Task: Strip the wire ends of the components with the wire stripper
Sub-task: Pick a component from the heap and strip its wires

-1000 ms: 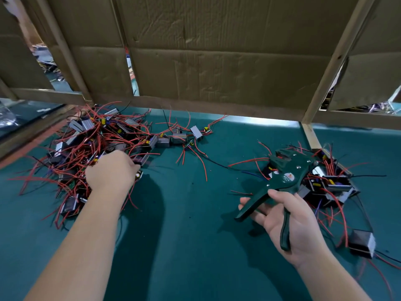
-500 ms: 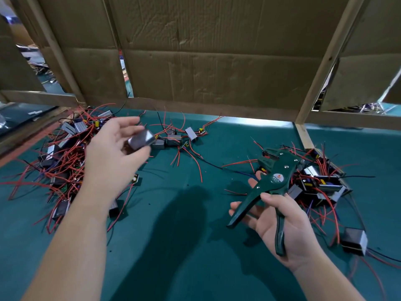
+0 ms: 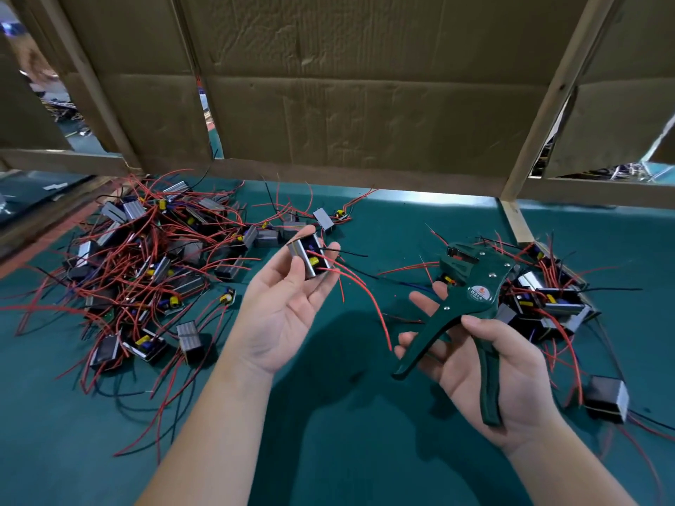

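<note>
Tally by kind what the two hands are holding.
Wire stripper: 1, in the right hand
Component with red and black wires: 1, in the left hand
Total: 2

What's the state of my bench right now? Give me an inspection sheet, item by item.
Surface: teal green table mat, with the shadows of both arms on it.
Job's things: dark green wire stripper; small grey metal-cased component; large component pile at left, smaller pile at right.
Clutter: one lone grey boxed component near the right edge.
Grippers: left hand is palm up, fingertips holding the small component; right hand grips the stripper's handles.
Cables: red wires hang from the held component; red and black leads tangle through both piles.
Surroundings: brown cardboard panels on a pale wooden frame.
</note>
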`<act>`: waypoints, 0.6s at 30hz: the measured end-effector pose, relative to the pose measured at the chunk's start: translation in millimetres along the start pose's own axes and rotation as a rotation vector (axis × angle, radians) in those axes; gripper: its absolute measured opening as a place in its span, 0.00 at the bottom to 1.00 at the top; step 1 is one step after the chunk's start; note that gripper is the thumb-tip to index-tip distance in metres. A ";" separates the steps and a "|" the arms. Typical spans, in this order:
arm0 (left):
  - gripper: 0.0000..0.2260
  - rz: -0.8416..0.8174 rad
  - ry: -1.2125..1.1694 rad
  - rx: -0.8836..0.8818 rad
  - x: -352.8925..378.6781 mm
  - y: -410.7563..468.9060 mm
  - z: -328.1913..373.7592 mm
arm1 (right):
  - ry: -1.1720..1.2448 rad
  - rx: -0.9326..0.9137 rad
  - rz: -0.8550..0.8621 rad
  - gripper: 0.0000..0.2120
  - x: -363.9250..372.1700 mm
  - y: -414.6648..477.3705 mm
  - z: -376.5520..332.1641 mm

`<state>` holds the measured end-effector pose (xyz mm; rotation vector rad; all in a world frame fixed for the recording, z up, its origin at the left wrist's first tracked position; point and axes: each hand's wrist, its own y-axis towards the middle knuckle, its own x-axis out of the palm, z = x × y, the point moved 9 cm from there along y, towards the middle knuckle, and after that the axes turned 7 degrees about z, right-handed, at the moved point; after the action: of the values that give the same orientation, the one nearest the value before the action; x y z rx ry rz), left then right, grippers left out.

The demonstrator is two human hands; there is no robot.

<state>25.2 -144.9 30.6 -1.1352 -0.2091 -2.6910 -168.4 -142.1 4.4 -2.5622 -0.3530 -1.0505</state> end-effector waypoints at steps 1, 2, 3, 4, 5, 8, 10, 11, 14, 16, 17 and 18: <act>0.16 -0.029 -0.013 -0.009 1.6 -1.1 -0.4 | 0.004 0.003 0.003 0.28 -0.5 0.4 0.5; 0.16 -0.047 -0.013 -0.016 2.3 -1.7 -0.6 | 0.004 0.004 0.005 0.28 -0.9 0.7 1.0; 0.17 -0.053 -0.001 -0.019 2.1 -1.9 -0.5 | 0.002 0.003 0.007 0.28 -1.2 0.9 1.2; 0.17 -0.046 0.015 -0.020 1.2 -2.1 -0.4 | 0.002 0.003 0.009 0.28 -1.5 1.1 1.4; 0.17 -0.034 0.021 -0.022 0.3 -2.0 -0.5 | 0.002 0.004 0.010 0.28 -1.6 1.3 1.7; 0.18 -0.017 -0.013 -0.052 -2.8 -2.9 -3.6 | -0.004 0.014 0.007 0.28 -2.1 1.5 3.1; 0.21 -0.026 -0.062 -0.083 -3.9 -3.8 -6.5 | -0.010 0.020 0.001 0.27 -1.7 1.2 4.6; 0.22 -0.030 -0.081 -0.099 -4.1 -3.8 -8.2 | -0.011 0.020 -0.002 0.27 -1.5 1.0 5.1; 0.22 -0.025 -0.102 -0.131 -4.5 -2.8 -12.0 | -0.008 0.020 -0.006 0.27 -1.8 0.7 6.0; 0.20 -0.015 -0.093 -0.133 -3.7 -2.9 -13.7 | -0.010 0.019 -0.008 0.27 -1.9 0.5 5.9; 0.19 -0.008 -0.082 -0.126 -3.4 -3.4 -14.4 | -0.010 0.018 -0.006 0.26 -2.2 0.6 5.8; 0.18 0.006 -0.071 -0.114 -4.0 -3.5 -15.1 | -0.010 0.017 -0.004 0.26 -2.5 0.9 5.6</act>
<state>16.7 -144.2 17.0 -1.2624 -0.0644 -2.6903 -166.3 -140.9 -1.4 -2.5535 -0.3683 -1.0325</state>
